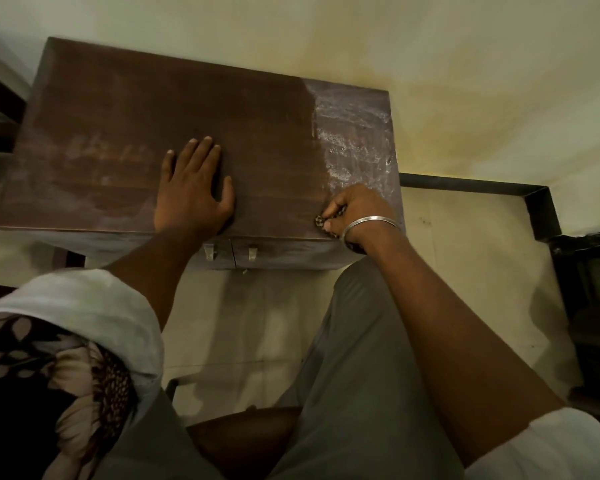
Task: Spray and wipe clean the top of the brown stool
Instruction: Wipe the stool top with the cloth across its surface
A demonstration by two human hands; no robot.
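The stool (194,133) stands on the pale floor (465,81) right in front of the person, its brown top filling the upper left of the view. Most of that top looks dark and wiped, with faint dull smears near the left. A strip along the right edge (357,140) is whitish and foamy, so the job seems largely done, with that strip and perhaps the left smears left to go. The right hand (355,213) is closed around a patterned cloth (323,221) at the near right corner, at the foot of the foamy strip. The left hand (193,188) lies flat and spread on the middle of the top, holding nothing. No spray bottle is in view.
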